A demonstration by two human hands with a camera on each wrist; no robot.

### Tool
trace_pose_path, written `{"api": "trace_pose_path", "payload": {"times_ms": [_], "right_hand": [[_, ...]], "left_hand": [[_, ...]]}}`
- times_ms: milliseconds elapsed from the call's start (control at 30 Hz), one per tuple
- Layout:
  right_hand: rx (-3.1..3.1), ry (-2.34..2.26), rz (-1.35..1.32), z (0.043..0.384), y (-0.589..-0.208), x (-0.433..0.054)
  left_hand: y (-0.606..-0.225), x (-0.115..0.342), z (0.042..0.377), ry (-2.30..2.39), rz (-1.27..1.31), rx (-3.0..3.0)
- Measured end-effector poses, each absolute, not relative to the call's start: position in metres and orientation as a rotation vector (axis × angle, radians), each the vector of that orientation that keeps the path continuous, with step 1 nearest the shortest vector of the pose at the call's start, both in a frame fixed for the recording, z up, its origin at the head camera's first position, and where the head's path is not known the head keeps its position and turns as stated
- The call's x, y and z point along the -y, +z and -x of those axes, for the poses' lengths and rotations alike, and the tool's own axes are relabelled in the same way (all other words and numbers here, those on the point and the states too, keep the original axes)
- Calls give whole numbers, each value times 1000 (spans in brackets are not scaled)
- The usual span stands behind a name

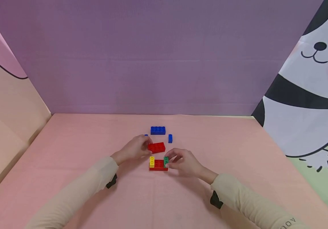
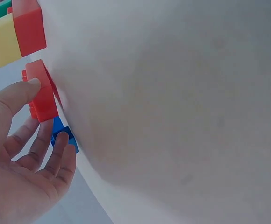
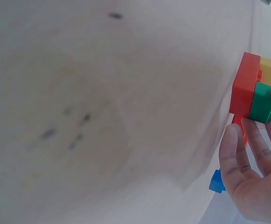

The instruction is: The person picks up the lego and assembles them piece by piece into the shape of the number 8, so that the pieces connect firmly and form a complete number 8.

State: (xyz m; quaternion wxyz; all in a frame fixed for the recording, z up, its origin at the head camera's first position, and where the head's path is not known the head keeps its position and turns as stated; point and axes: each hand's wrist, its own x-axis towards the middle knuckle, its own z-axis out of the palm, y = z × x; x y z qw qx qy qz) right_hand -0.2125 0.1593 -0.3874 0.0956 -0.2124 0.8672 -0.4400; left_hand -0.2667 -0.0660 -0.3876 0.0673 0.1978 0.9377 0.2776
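My left hand (image 1: 136, 147) pinches a loose red brick (image 1: 157, 147) at its left end, thumb on one side and fingers on the other. That brick sits slightly askew, behind a second red brick (image 1: 159, 169) bearing a yellow brick (image 1: 152, 162) on its left end and a green brick (image 1: 166, 161) on its right. Thumb and fingers of my right hand (image 1: 185, 161) grip the green brick; the right wrist view shows the thumb against the green brick (image 3: 261, 103). Bare studs show between the yellow and green bricks.
A wide blue brick (image 1: 158, 130) lies farther back on the pink tabletop (image 1: 95, 133). One small blue brick (image 1: 170, 138) stands to the right, and another small blue brick (image 1: 146, 135) is mostly hidden behind my left hand. A purple panel (image 1: 152, 63) closes off the back.
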Motion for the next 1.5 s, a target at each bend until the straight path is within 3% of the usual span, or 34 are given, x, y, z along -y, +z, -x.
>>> {"api": "trace_pose_path", "payload": {"times_ms": [333, 1500], "right_hand": [[-2557, -1319, 652, 212, -387, -161], [-2532, -1328, 635, 214, -391, -165]], "left_hand": [[-379, 71, 261, 911, -572, -2811], [-350, 80, 227, 1035, -861, -2725]]}}
